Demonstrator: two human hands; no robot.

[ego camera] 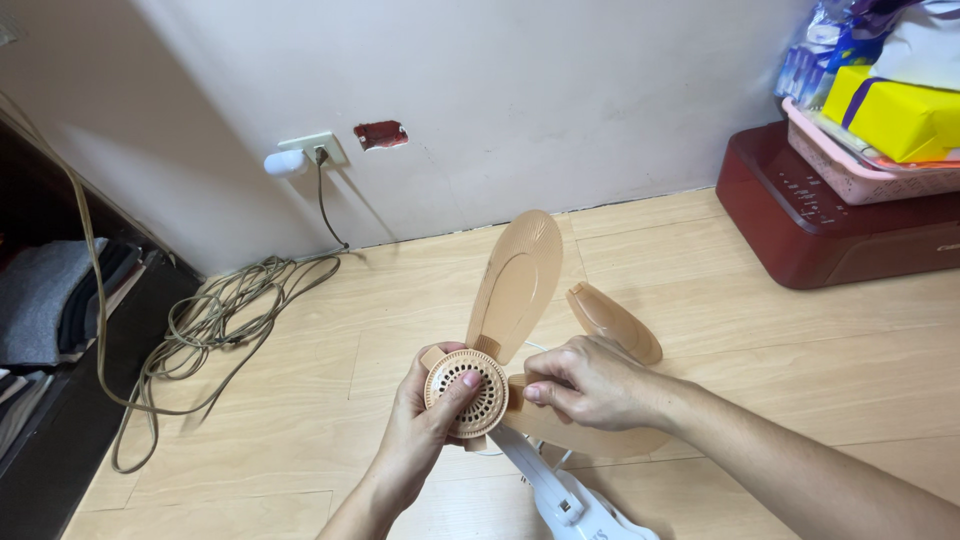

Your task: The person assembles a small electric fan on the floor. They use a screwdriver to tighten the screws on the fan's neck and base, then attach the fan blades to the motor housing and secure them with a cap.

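Two bare hands worked over a pale wooden floor (760, 330), both closed on one tan plastic fan rotor (500, 340). The left hand (425, 420) gripped the round perforated hub (466, 392) from the side and below, its thumb pressed across the grille face. The right hand (590, 380) pinched the base of a blade just beside the hub, fingers curled over it and thumb tip on the blade root.

Three blades could be counted. One upright blade (518, 280) rose from the hub toward the wall. A second blade (612, 322) angled away behind the right hand. A third blade (600, 440) lay low under the right wrist, mostly covered. The rotor was held just above the floor, in the middle of the view.

Directly below the hands sat one white plastic fan body (565, 500), partly cut off by the lower edge.

On the wall (560, 90) was one socket plate (312, 147) with one white plug (284, 161) and one dark cord in it, and one small red patch (381, 134) beside it. One tangled olive cable (205, 325) lay coiled on the floor at left. At right stood one dark red appliance (830, 225), carrying one pink basket (850, 165) that held one yellow box (895, 115). Folded clothes (40, 295) filled a dark shelf at far left.
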